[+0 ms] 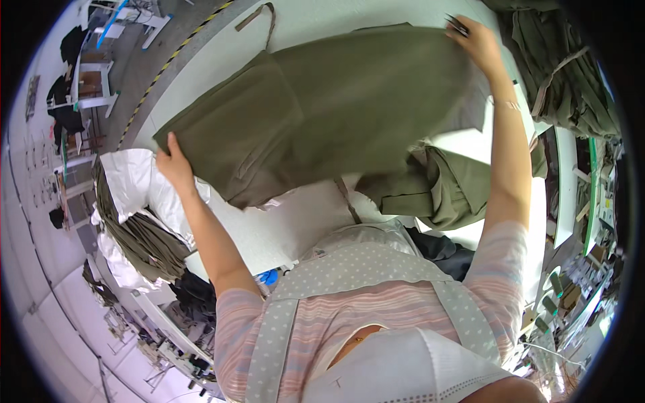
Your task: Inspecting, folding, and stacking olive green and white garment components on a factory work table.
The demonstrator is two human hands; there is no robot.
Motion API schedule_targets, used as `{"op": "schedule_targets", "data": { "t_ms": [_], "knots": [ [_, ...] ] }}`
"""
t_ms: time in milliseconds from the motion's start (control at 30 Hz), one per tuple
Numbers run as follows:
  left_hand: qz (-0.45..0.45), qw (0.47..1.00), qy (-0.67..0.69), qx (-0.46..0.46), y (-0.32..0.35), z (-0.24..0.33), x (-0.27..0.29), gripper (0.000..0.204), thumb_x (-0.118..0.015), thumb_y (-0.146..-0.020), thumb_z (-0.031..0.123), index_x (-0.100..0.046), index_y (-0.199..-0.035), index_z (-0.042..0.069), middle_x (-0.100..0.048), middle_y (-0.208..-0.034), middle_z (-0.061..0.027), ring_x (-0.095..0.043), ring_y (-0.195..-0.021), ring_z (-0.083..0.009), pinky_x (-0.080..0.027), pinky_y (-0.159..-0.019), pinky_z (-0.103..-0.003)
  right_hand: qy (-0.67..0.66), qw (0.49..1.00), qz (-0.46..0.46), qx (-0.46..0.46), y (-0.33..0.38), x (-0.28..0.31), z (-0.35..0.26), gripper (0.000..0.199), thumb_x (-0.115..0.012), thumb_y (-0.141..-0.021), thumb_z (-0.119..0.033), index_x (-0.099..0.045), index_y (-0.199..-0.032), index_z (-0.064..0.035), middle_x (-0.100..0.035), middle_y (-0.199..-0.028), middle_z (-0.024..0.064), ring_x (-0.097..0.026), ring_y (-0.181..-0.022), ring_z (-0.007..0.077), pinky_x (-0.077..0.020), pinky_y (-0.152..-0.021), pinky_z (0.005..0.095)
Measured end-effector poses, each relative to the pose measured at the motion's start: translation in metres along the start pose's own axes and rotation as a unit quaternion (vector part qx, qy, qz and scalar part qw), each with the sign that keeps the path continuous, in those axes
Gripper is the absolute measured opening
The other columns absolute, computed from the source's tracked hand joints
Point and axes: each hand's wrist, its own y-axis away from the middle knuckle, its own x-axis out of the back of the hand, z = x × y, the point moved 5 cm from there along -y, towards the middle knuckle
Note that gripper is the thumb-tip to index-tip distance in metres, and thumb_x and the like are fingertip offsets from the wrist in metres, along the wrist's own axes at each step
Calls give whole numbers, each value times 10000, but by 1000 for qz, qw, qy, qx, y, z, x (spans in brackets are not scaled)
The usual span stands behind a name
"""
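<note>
An olive-green garment (336, 107) is stretched between my two hands above the white table; its right part is blurred. My left hand (176, 164) pinches its left end, thumb on top. At the far right corner my right hand (478, 43) is closed on the cloth edge. The same hand also holds a small black pointed tool (458, 25) that looks like thread snips. More olive cloth (443, 185) lies crumpled on the table, below the raised part. Past the garment's far edge, a thin olive strip (269, 27) lies on the table.
The white table (208, 74) curves around me. A bundle of olive garments (144, 245) with white plastic sheeting (131, 178) is at my left. Another olive pile (561, 67) stands at the far right. Black cloth (440, 252) lies by my apron. Yellow-black tape (164, 67) marks the floor.
</note>
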Motion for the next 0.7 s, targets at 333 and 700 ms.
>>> {"op": "schedule_targets", "data": {
  "t_ms": [333, 700],
  "knots": [
    [-189, 904, -282, -261, 94, 51, -80, 624, -614, -903, 277, -398, -1439, 42, -418, -1442, -225, -385, -1330, -396, -316, -1082, -504, 19, 989, 15, 145, 96, -132, -118, 635, -620, -766, -3, -556, -1302, -336, -597, -972, 4, -651, -865, 245, -551, -675, 358],
    [-352, 859, -47, -368, 204, 182, -123, 661, -714, -774, 146, -461, -1365, -6, -484, -1379, -218, -419, -1284, -416, -325, -1055, -495, -103, 874, 298, -369, 315, -13, 2, 333, -695, -853, -137, -613, -1174, -159, -554, -658, 59, -540, -572, 206, -455, -568, 344]
  ]
}}
